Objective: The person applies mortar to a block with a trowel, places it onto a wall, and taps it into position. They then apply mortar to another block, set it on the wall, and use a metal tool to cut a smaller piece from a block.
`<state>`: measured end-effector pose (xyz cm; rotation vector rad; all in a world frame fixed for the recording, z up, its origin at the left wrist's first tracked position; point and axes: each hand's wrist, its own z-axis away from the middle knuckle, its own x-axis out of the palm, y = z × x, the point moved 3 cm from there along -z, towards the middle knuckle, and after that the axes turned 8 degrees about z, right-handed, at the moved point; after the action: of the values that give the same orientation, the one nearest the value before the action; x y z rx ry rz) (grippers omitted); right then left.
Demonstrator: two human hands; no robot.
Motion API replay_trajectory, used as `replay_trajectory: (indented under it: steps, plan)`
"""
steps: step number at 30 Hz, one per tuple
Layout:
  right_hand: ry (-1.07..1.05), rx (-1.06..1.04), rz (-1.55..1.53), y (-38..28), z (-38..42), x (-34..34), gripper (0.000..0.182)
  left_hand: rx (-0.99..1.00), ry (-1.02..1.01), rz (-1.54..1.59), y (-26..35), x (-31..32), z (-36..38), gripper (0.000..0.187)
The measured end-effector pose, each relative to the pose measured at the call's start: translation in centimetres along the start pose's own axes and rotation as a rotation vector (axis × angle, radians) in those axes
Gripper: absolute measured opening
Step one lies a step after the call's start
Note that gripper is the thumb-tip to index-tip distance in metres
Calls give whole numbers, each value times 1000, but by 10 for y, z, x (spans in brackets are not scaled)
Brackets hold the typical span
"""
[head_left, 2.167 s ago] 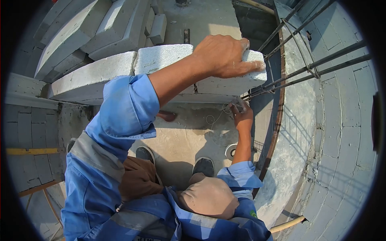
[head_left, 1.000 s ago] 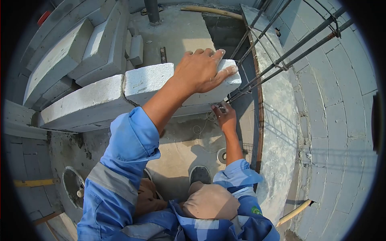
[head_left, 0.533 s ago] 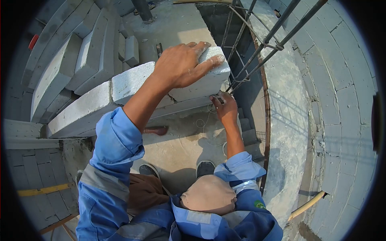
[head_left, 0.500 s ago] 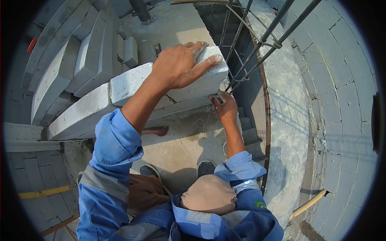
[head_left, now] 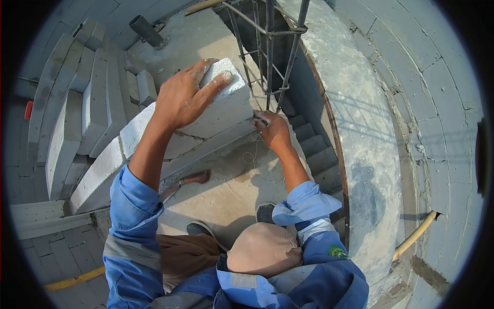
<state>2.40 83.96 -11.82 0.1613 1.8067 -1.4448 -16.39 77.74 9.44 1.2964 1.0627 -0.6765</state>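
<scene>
My left hand grips the end of a white lightweight concrete block from above. Its thumb lies along the top edge and its fingers reach over the far side. Below it is a course of similar blocks, with a crack-like joint between them. At the block's lower right corner, my right hand is closed in a pinch beside the end face. A thin string hangs in loops from around its fingertips; the exact grip is partly hidden. Both hands have whitish dust on them.
A rebar cage rises just beyond the wall's end. Beside it, steps descend along a concrete ledge. White blocks are stacked at left. A trowel-like tool with a brown handle lies on the floor. A pipe stands behind.
The view has turned, so the wall, cage and hands appear farther left. My left hand stays on the block and my right hand stays at its lower corner.
</scene>
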Motion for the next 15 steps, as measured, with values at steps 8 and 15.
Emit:
replay_trajectory:
  steps: [8,15]
  plan:
    - [-80,153,89,12,22,26,53,39,80,-15,-9,3,-3,73]
    - [-252,115,-37,20,84,25,60,14,68,65,-7,-2,-1,77]
